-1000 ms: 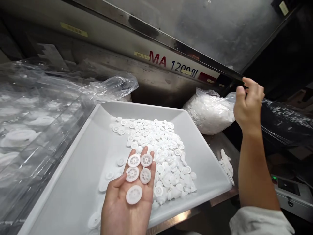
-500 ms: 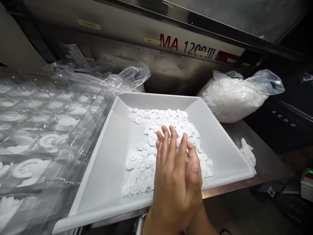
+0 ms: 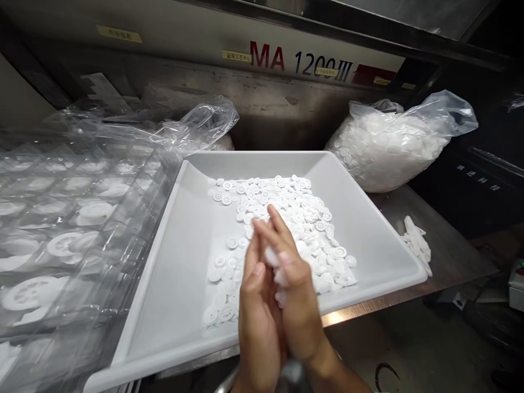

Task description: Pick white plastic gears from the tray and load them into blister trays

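My left hand (image 3: 257, 305) and my right hand (image 3: 301, 295) are pressed together over the near side of a light grey tray (image 3: 164, 262). Between the cupped palms sit small white plastic pieces (image 3: 275, 267), partly hidden and blurred by motion. The fingertips of both hands meet and point away from me. Under and beyond them, many small white plastic wheels (image 3: 317, 215) lie loose across the tray floor, some with holes around the hub. A blurred whitish spot (image 3: 292, 371) shows below the wrists; I cannot tell what it is.
On the left stands a clear compartmented case (image 3: 82, 218) with larger white wheels inside. A filled plastic bag (image 3: 393, 142) leans behind the tray at right, and a crumpled clear bag (image 3: 204, 123) lies behind it at left. A white glove-like cloth (image 3: 416, 240) rests on the metal bench (image 3: 454, 251).
My hands have rolled from one laid over the other to cupped side by side, exposing white pieces between the palms. They have shifted slightly left, and the view has turned a little.
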`<state>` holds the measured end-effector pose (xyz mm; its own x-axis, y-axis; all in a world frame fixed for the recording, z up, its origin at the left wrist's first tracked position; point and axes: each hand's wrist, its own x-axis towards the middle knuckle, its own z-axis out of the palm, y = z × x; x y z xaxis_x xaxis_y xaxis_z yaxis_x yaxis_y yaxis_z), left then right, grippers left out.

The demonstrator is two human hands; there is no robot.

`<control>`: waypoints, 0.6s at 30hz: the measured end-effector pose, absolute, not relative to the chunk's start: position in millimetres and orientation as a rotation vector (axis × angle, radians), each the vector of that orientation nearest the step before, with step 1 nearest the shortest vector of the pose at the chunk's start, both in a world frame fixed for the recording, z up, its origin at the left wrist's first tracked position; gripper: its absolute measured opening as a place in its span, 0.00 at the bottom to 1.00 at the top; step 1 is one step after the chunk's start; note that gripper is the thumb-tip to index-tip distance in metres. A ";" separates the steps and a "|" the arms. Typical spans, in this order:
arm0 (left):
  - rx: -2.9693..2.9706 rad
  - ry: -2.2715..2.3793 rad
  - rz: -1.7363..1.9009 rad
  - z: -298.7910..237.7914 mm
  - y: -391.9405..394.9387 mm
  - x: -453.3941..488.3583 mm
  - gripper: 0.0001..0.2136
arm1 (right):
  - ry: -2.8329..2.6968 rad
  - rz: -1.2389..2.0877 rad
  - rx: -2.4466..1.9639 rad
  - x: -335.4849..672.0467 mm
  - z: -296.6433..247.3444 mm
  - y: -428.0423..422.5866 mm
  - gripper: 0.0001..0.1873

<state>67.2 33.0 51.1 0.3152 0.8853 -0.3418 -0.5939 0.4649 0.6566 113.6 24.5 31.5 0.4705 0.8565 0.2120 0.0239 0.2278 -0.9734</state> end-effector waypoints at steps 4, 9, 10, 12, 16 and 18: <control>0.099 0.633 0.868 48.0 48.0 63.0 0.20 | -1.152 0.550 -1.433 108.2 34.3 18.4 0.22; -0.030 0.528 0.877 47.1 56.5 60.1 0.22 | -1.094 0.457 -1.415 120.5 29.6 4.3 0.21; -0.003 0.489 0.887 45.9 54.9 59.5 0.23 | -1.119 0.403 -1.477 124.9 28.4 1.6 0.22; 0.071 0.434 0.881 42.9 50.7 58.2 0.24 | -1.193 0.309 -1.598 133.4 26.1 -2.2 0.23; 0.174 0.447 0.818 38.6 45.5 56.2 0.24 | -1.244 0.385 -1.668 143.1 23.4 -3.3 0.19; 0.177 0.463 0.792 37.8 45.9 55.9 0.23 | -1.208 0.410 -1.677 144.1 23.2 -2.7 0.18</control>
